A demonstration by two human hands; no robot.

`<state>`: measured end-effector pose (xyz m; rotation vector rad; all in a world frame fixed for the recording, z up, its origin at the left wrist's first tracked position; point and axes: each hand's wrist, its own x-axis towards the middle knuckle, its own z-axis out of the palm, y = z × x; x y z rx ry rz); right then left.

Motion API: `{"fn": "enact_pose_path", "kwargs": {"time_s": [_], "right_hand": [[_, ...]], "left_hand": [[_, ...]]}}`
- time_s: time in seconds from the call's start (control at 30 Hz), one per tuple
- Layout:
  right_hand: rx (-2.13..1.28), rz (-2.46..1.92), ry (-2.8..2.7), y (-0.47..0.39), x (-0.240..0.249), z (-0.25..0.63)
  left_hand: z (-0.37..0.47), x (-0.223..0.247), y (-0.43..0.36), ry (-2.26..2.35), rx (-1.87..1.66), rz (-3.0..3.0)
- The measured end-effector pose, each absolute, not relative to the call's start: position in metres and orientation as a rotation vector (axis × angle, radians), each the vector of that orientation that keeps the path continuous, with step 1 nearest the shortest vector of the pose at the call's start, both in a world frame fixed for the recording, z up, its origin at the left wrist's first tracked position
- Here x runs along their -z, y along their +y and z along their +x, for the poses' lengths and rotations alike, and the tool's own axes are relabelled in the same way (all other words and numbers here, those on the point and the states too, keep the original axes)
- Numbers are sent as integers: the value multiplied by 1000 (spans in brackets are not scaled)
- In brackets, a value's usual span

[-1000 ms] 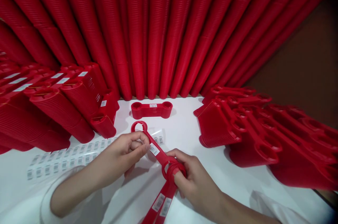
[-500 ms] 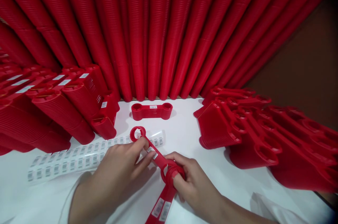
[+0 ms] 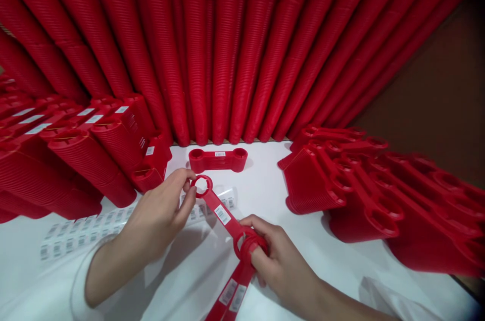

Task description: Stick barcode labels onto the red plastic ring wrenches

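My left hand [image 3: 161, 215] pinches the far ring of a flat red double-ring plastic piece [image 3: 229, 225], shaped like a ring spanner. A white barcode label [image 3: 222, 214] lies along its bar. My right hand [image 3: 280, 260] is closed around the piece's near ring, together with other red double-ring pieces [image 3: 227, 306] that fan down toward me and carry barcode labels. Under my left forearm lies a clear sheet of barcode labels [image 3: 89, 227], partly covered. Beyond my hands a short stack of labelled red pieces [image 3: 217, 160] sits on the white table [image 3: 261, 179].
Tall columns of nested red pieces [image 3: 227, 58] stand along the back. Labelled stacks [image 3: 79, 159] crowd the left side. On the right lean stacks without visible labels [image 3: 318, 179], and a brown surface [image 3: 428, 73] rises behind them.
My left hand has moved from the label on the bar up and left to the far ring. The bar's label now shows in full. My right hand keeps its hold, almost still.
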<state>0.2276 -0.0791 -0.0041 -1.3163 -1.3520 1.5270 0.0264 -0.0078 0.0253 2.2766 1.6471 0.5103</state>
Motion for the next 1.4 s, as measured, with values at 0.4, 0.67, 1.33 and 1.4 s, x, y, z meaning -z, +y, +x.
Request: {"fn": "enact_pose_path", "kwargs": {"time_s": [0.4,0.67,1.33,1.4], "right_hand": [[-1536,-1361,-1225,-74,5,229],[-1565,-1305,-1144,-74,6,228],[-1548,-1357,-1223,-74,4,229],[-1533,-1357,-1243,-73,4,230]], "left_hand": [[20,-25,-10,1602,-450,2335],[21,-21,-30,1226,78,2384],[1,-19,10,1501,-37,2495],[1,-25,6,1493,-79,2431]]}}
